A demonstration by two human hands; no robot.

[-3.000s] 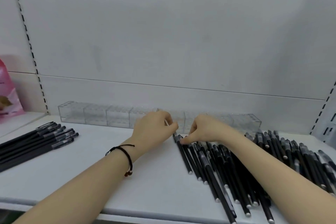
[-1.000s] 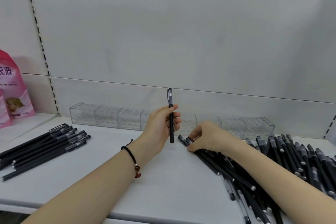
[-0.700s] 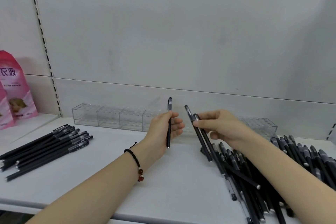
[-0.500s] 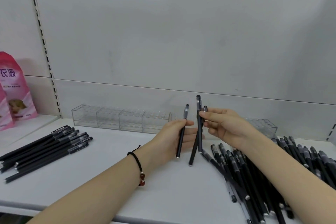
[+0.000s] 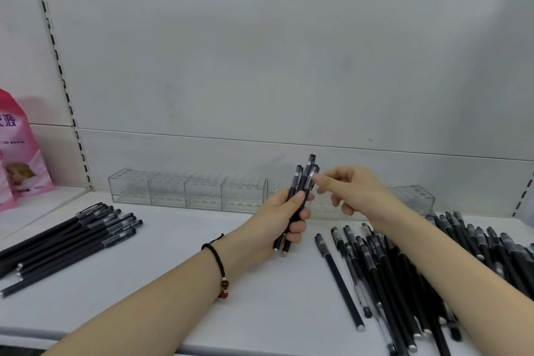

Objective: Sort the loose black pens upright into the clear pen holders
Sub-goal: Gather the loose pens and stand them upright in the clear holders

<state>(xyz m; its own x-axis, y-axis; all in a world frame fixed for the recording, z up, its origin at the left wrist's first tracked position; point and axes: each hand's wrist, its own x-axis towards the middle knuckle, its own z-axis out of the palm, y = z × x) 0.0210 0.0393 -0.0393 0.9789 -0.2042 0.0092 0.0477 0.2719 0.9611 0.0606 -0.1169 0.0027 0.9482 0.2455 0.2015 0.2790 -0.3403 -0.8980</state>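
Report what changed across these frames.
Left hand lifted one pen from the pile; right hand picked up two more and passed them across. Left hand now grips three pens upright, right fingertips at their caps. Clear pen holders and the left-side pens stayed put.

pens [image 5: 341,277]: matt black plastic, clear grip sections | pen holders [image 5: 187,191]: clear glossy plastic | shelf [image 5: 161,277]: smooth matt white | pouch [image 5: 20,150]: glossy pink

Bare shelf [image 5: 173,283] is lying open between the left pens [image 5: 72,237] and the right pile [image 5: 404,283]. Holders [image 5: 187,191] are lining the far wall [image 5: 289,66]; the left hand [image 5: 277,220], gripping a bundle [image 5: 303,182], and the right hand [image 5: 355,191] are screening their middle.
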